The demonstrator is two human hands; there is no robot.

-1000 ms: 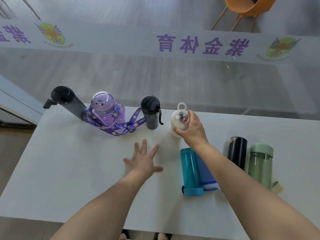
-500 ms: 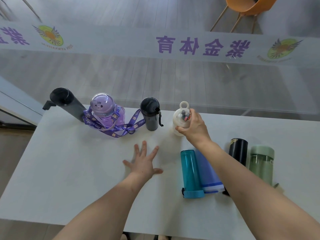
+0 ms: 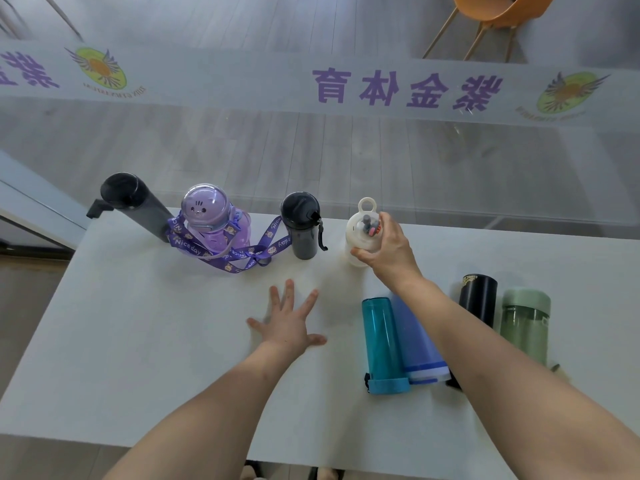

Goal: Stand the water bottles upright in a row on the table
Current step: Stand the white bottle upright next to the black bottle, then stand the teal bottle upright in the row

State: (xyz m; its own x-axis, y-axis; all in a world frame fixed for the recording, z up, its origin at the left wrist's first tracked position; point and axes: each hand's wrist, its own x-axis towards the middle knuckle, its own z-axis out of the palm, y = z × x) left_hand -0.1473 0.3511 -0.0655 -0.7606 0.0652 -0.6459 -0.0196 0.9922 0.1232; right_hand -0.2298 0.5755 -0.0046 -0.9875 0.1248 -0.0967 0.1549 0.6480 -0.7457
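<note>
Head view: a white tabletop [image 3: 138, 323] seen from above, with eight bottles and both bare arms reaching in.
Right hand [image 3: 384, 251]: its fingers [image 3: 386, 221] and thumb are curled round the white bottle [image 3: 360, 233], gripping it near the top.
White bottle: upright at the far edge of the tabletop, loop-handled lid up, the rightmost of the standing bottles.
Left hand [image 3: 287, 323]: palm down on the bare tabletop, fingers straight and spread, holding nothing.
Standing row: from the left, a tall dark grey bottle [image 3: 138, 209], a purple bottle [image 3: 211, 220] with a domed lid, and a smoky black bottle [image 3: 303, 226], then the white one, all along the far edge.
Purple strap [image 3: 242, 254]: hangs from the purple bottle and loops over the tabletop to the foot of the smoky black bottle.
Lying bottles: a teal bottle [image 3: 381, 341] and a blue bottle [image 3: 415, 344] side by side and touching, caps toward the person; to their right a black bottle [image 3: 479, 299], then a green bottle [image 3: 524, 323].
Right forearm: crosses over the blue and black bottles, hiding part of each.
Background: a glass wall with a frosted band of purple characters; an orange chair [image 3: 495, 8] behind it.
</note>
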